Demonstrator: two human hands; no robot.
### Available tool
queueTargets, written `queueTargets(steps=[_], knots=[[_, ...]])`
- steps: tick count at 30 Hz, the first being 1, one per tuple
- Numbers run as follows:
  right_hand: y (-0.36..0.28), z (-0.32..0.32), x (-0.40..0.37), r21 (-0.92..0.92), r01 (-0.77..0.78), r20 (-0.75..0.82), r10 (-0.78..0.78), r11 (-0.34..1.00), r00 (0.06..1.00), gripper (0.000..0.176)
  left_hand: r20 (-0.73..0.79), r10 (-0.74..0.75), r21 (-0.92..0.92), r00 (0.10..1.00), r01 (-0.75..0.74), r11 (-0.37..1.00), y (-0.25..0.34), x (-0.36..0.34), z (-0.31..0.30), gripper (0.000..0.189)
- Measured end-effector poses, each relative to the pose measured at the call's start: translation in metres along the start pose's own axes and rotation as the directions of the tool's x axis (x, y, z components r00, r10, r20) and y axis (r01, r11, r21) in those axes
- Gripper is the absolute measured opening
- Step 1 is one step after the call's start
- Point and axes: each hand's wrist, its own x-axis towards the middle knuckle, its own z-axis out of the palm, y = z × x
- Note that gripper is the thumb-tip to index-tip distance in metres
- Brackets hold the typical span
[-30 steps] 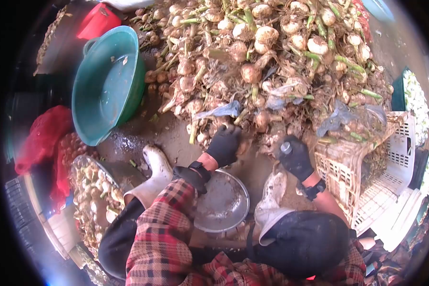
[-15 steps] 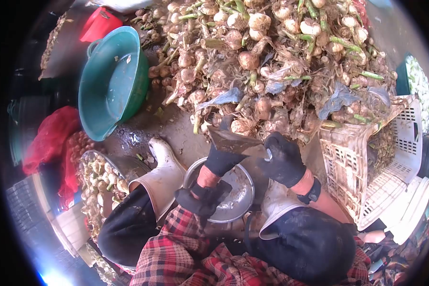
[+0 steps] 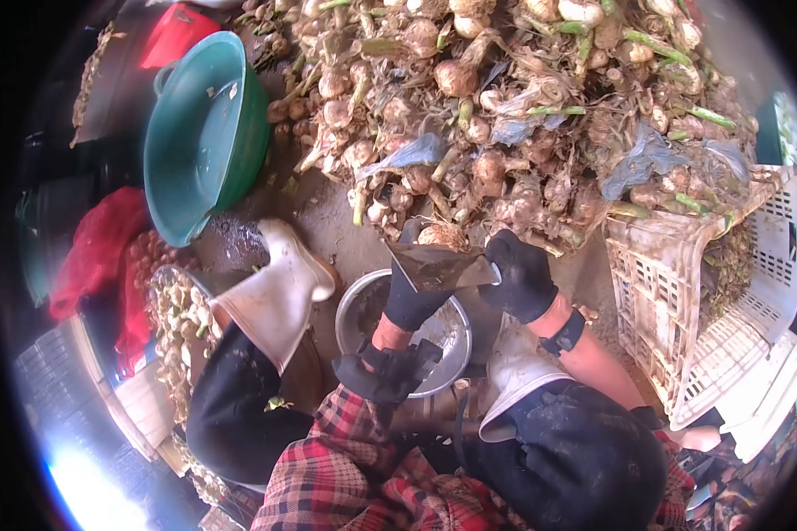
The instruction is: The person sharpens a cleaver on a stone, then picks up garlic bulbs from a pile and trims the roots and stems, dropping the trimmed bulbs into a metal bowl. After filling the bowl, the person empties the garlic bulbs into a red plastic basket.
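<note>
My right hand (image 3: 521, 279), in a dark glove, is closed round the handle end of a wide, dirty blade (image 3: 443, 268). My left hand (image 3: 412, 296), also dark-gloved, is under and beside the blade; the blade hides its fingers and anything in them. Loose dark glove material (image 3: 388, 370) bunches on the left forearm. Just beyond the blade lies a bulb with roots (image 3: 443, 234), at the near edge of a large heap of muddy bulbs with stalks (image 3: 496, 173). Below my hands is a round metal basin (image 3: 459, 350) between the legs.
A green tub (image 3: 199, 142) leans at the upper left, near a red container (image 3: 179, 37). Red netting (image 3: 102, 248) and a container of pale bulbs (image 3: 179, 323) are at the left. White boots (image 3: 279, 283) flank the basin. A dirty white crate (image 3: 655, 296) lies at the right.
The left boot has swung up and left, with its leg tilted outward. The view has shifted slightly. Both hands and the blade keep nearly the same pose.
</note>
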Motion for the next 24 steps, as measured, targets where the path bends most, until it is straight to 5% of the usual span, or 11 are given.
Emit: queueTargets(steps=[4,6,7,9,10,13,14,17,18,21,24], knots=[[0.008,0.015,-0.012,0.061,0.01,0.011,-0.01,0.998,1.0,0.04,0.017,-0.303,-0.286,0.953,0.295,0.912,0.023,-0.009,-0.006,0.031],[0.012,0.019,-0.019,0.072,-0.006,0.014,0.005,0.997,1.0,0.034,0.118,0.03,0.111,0.993,-0.043,0.993,0.013,-0.02,-0.01,0.03],[0.014,0.023,-0.021,0.076,-0.026,0.015,0.025,0.997,1.0,0.029,0.126,0.035,0.114,0.991,-0.05,0.992,0.018,-0.019,-0.011,0.03],[0.077,0.05,-0.049,-0.151,-0.219,-0.053,0.213,0.964,0.976,0.019,0.159,-0.446,-0.311,0.881,0.474,0.824,0.05,-0.017,-0.013,0.048],[0.077,0.031,-0.059,-0.272,-0.223,0.071,0.251,0.936,0.965,0.014,0.096,-0.498,-0.445,0.862,0.485,0.753,0.08,-0.01,-0.017,0.049],[0.041,0.014,-0.043,-0.131,-0.434,-0.114,0.422,0.891,0.9,0.02,0.219,-0.398,-0.435,0.891,0.454,0.778,0.026,-0.005,-0.017,0.059],[0.03,0.006,-0.033,-0.14,-0.439,-0.126,0.423,0.888,0.897,0.02,0.109,-0.544,-0.465,0.832,0.527,0.711,0.055,0.012,-0.019,0.058],[-0.009,-0.011,-0.017,-0.029,-0.177,-0.054,0.175,0.984,0.983,0.024,0.059,-0.342,-0.282,0.938,0.345,0.895,0.034,0.009,-0.012,0.061],[-0.016,-0.015,-0.012,-0.011,-0.138,-0.025,0.138,0.99,0.99,0.026,0.215,-0.216,-0.198,0.953,0.259,0.945,-0.014,-0.009,0.001,0.067],[-0.015,-0.014,-0.014,-0.007,-0.08,0.013,0.08,0.997,0.997,0.032,0.091,-0.403,-0.357,0.911,0.408,0.84,0.01,-0.003,-0.001,0.069],[-0.017,-0.012,-0.016,-0.044,-0.066,0.05,0.068,0.997,0.996,0.032,0.174,-0.274,-0.259,0.946,0.312,0.914,-0.038,-0.035,0.012,0.062]])
